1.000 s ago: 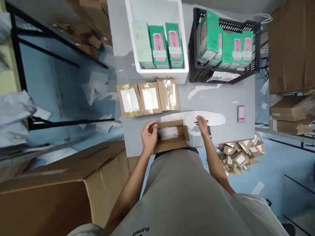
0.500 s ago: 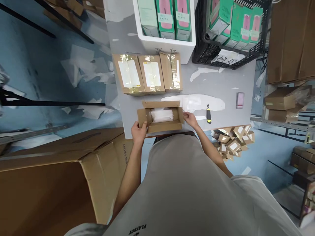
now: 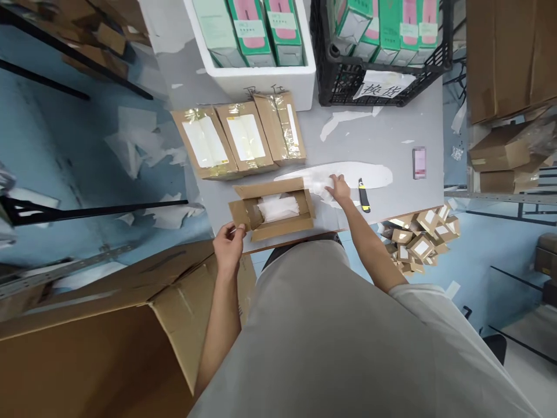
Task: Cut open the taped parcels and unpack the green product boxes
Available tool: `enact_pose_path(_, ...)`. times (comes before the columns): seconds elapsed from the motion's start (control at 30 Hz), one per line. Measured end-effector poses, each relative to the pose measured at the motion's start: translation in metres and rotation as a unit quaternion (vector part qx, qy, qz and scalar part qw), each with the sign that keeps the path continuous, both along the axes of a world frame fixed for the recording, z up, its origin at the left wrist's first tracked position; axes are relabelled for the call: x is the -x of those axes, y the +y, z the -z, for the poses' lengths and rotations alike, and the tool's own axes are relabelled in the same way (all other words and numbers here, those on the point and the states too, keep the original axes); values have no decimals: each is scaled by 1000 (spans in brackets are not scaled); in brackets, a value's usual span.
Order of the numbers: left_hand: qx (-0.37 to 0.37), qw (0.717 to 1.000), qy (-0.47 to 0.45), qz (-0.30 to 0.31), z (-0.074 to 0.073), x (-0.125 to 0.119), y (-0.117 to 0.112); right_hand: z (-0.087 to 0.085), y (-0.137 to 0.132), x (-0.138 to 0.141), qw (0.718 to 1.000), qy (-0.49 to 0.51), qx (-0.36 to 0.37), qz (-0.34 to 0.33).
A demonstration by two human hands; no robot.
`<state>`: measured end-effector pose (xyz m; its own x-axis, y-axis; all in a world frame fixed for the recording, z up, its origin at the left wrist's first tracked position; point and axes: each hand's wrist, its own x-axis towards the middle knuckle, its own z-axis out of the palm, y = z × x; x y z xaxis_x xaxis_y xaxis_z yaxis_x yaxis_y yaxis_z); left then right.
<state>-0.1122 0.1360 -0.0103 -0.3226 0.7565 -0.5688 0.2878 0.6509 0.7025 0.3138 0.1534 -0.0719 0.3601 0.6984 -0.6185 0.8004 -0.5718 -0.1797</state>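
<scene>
An open cardboard box (image 3: 282,232) lies at the table's front edge, its flaps folded out. Inside it is a white wrapped bundle (image 3: 278,207). My left hand (image 3: 229,248) is closed at the box's left end, thumb and fingers pinching the corner of the flap there. To the right of the box, my right hand (image 3: 340,188) bends its fingers onto a thin, translucent white sheet (image 3: 318,180), which seems caught at its fingertips. The sheet lies over a long white paper (image 3: 374,174). A yellow-and-black box cutter (image 3: 364,195) rests just right of that hand.
Taped cardboard boxes (image 3: 246,139) stand behind the open box. Farther back are a white foam box (image 3: 261,84) and a black crate (image 3: 331,75), both holding green-and-pink cartons. A phone (image 3: 419,162) lies at the right. A large carton (image 3: 174,325) stands at my left.
My right hand has left the box's right end and moved onto the white sheet. My left hand stays at the left flap. The whole view has shifted and turned slightly.
</scene>
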Motion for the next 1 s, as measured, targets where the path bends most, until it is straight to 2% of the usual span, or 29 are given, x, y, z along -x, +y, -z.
enact_pose_path(0.07,0,1000,-4,10,0,-3,4,-3,-14,3,1000,2,-15,-17)
enact_pose_path(0.13,-8,1000,-7,24,1,-7,8,-6,-26,5,999,17,-27,-4)
enact_pose_path(0.23,-25,999,-1,40,2,-11,15,-11,-40,6,991,53,-86,89)
enact_pose_path(0.3,-33,998,-1,48,4,-13,18,-20,-49,6,971,63,-146,179)
enact_pose_path(0.37,-42,998,-3,54,7,-14,20,-35,-59,6,945,59,-206,249)
enact_pose_path(0.43,-50,997,-10,55,10,-16,21,-57,-69,10,923,52,-268,269)
enact_pose_path(0.5,-55,997,-23,53,12,-17,22,-85,-78,20,913,58,-332,228)
enact_pose_path(0.6,-58,996,-40,53,13,-19,25,-124,-80,52,916,94,-383,68)
enact_pose_path(0.7,-64,996,-38,57,12,-22,26,-145,-60,101,931,108,-317,-143)
enact_pose_path(0.77,-70,995,-33,60,10,-22,26,-146,-36,135,934,88,-232,-258)
enact_pose_path(0.83,-74,995,-34,63,9,-22,24,-136,-10,163,929,63,-144,-334)
enact_pose_path(0.93,-73,994,-42,63,7,-21,20,-114,20,190,933,58,-81,-345)
enact_pose_path(1.0,-66,995,-43,60,6,-20,18,-103,26,199,942,51,-37,-329)
